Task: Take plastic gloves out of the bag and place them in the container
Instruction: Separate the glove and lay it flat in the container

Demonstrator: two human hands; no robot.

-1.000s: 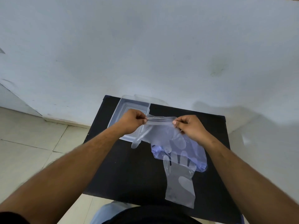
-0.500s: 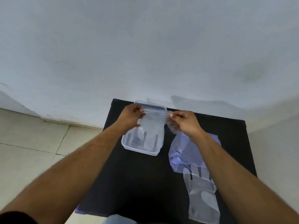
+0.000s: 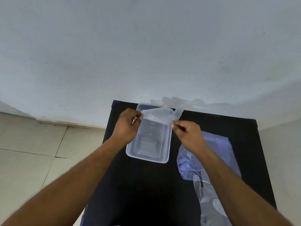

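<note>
A clear plastic glove (image 3: 158,115) is stretched between my two hands over the far end of the clear rectangular container (image 3: 147,158). My left hand (image 3: 128,123) pinches its left edge and my right hand (image 3: 187,134) pinches its right edge. The glove's fingers point away toward the wall. To the right lies the bluish plastic bag (image 3: 216,154) flat on the black table (image 3: 146,190). Another clear glove (image 3: 210,203) sticks out of the bag's near end.
The small black table stands against a pale wall (image 3: 146,54). Tiled floor (image 3: 32,152) lies to the left. The table's far left corner is just beyond the container.
Both hands carried the glove from over the bag leftward and away to above the container's far end. The glove has swung from hanging down to pointing away from me.
</note>
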